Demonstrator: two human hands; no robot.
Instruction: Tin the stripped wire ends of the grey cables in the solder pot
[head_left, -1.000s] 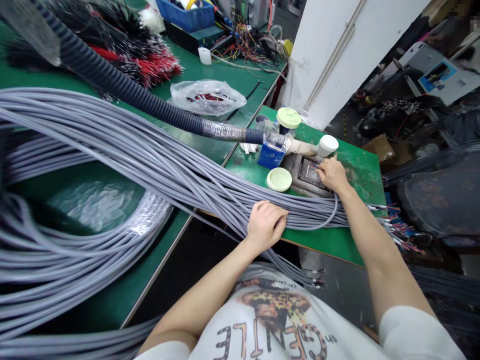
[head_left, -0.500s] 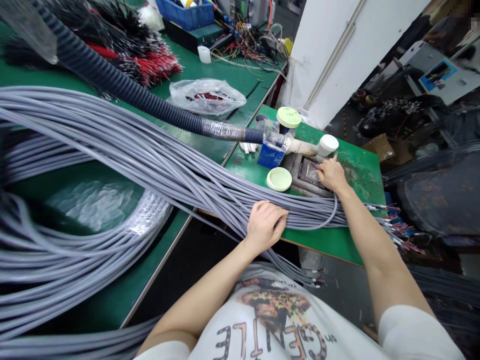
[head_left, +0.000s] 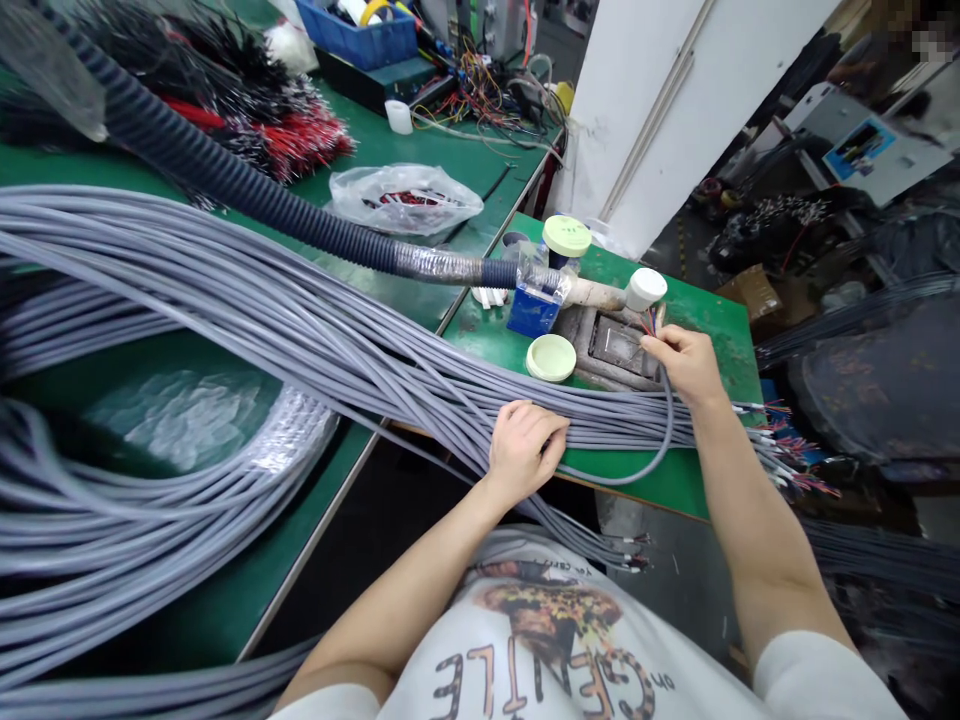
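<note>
My right hand (head_left: 684,365) pinches a single grey cable (head_left: 666,420) near its end, and thin coloured wires (head_left: 649,322) fan out past my fingers. That end sits just right of a recessed metal fixture (head_left: 619,345) set in the green bench (head_left: 712,340), without touching its slot. My left hand (head_left: 527,450) lies across a thick bundle of grey cables (head_left: 420,375), fingers curled over it. The bundle runs across the bench edge, and its stripped ends (head_left: 780,445) spread out at the right.
A black corrugated hose (head_left: 225,180) with a foil-wrapped section ends in a white nozzle (head_left: 645,290) above the fixture. A blue box (head_left: 534,310), pale green lids (head_left: 551,358), a plastic bag (head_left: 405,198) and bunches of red-and-black wires (head_left: 277,130) stand nearby. A white pillar (head_left: 645,120) rises behind.
My right hand has drawn back from the metal fixture toward the right, taking the coloured wire end out of the fixture's area. My left hand stays on the bundle.
</note>
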